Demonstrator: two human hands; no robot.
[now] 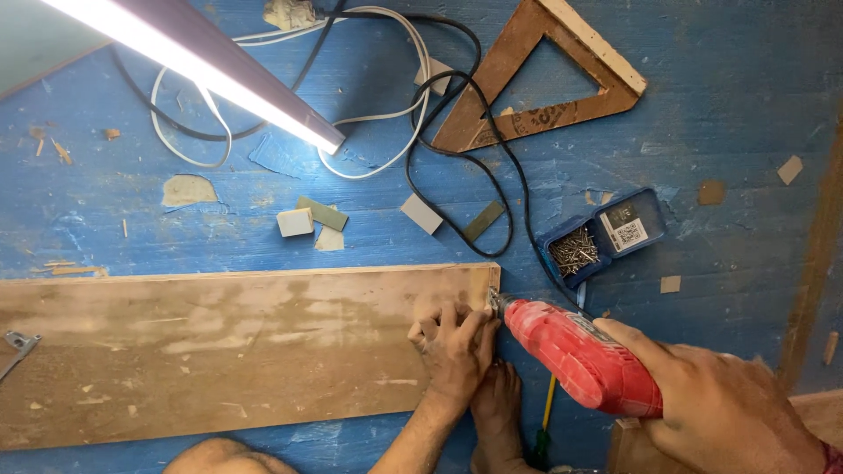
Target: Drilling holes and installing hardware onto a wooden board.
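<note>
Drill (575, 351), red-bodied, gripped whole-fisted in right hand (716, 404), tip angled left at the right end of the plywood board (219, 351), near its far corner. Left hand (452, 342) curled at that corner, fingertips pinched right by the tip, probably steadying a screw; too small to confirm. A bare foot (496, 412) beside the board's near right corner. Outward: open blue screw box (601, 235) just beyond the drill, within easy reach; black cord (457, 154) trailing farther; wooden triangle (544, 79) far right; lit tube lamp (193, 61) far left. Blue floor (746, 132) beneath.
</note>
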